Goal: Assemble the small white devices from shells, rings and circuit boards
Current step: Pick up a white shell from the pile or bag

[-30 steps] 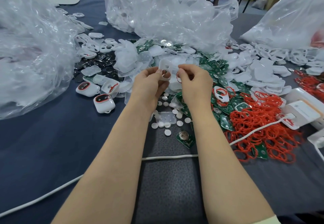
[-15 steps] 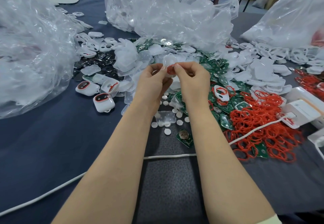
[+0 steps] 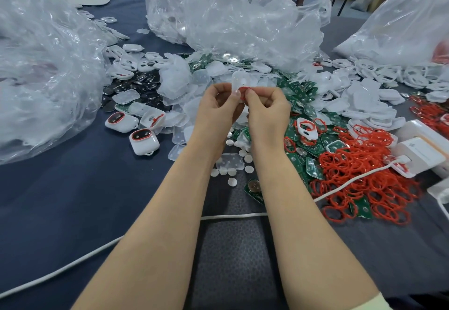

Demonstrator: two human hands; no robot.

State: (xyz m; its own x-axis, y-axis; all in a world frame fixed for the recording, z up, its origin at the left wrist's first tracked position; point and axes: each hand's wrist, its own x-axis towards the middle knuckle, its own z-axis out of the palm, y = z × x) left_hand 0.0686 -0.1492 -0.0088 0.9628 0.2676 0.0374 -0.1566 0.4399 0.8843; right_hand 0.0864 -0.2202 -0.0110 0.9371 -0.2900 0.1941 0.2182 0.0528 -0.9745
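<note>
Now at centre frame, my left hand [image 3: 216,110] and right hand [image 3: 267,113] have closed together, where a second ago they worked slightly apart. My left fingers are clamped on the translucent white shell [image 3: 239,80]; my right fingers pinch the red ring [image 3: 243,89] against its lower edge, touching it. By my judgement the ring is being seated, not yet pressed home. The circuit board step looks still ahead.

Both hands are held above the surface [image 3: 73,200], over scattered white discs [image 3: 247,158]. Open room lies at lower left, on bare blue cloth crossed by a white cable [image 3: 230,216]. At right, the red ring pile [image 3: 364,183] and green circuit boards [image 3: 301,91] crowd close. Plastic bags [image 3: 36,79] wall the left and top. Finished devices [image 3: 143,141] sit left of centre, near enough to be knocked if I sweep that way.
</note>
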